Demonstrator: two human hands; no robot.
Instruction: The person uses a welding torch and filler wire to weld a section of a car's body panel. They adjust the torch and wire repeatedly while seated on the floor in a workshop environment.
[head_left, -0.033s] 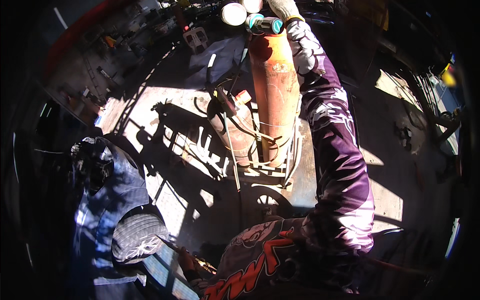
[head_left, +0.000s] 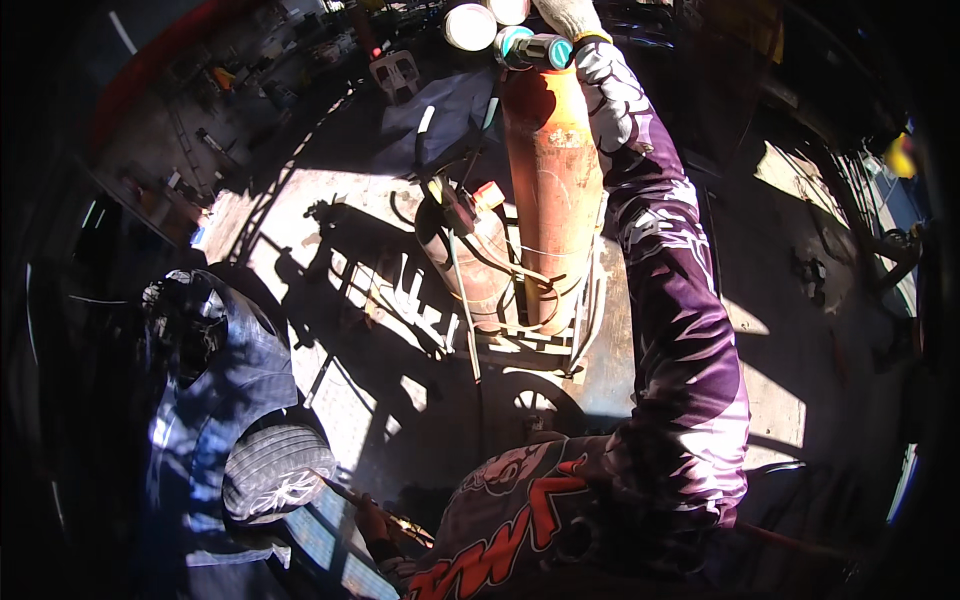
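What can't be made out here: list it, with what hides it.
All in the head view:
Gloved right hand: fingers cut off by the upper edge; grip unclear.
Left hand: deep shadow near the lower edge obscures its grip.
Tall orange cylinder: top covered by the teal-ended fitting.
Larger white disc: markings lost in glare.

The tall cylinder (head_left: 555, 200) stands on the cart (head_left: 540, 352), with the short cylinder (head_left: 470, 265) just to its left. At the tall cylinder's top sits the regulator (head_left: 533, 50), with dials (head_left: 469, 27) on its far left side and the right hand (head_left: 568, 16) just behind it, toward the right. A chair (head_left: 396, 75) stands beyond the short cylinder, farther left. The car (head_left: 215, 400) is left of the cart, with its wheel (head_left: 280, 475) on the cart's side.
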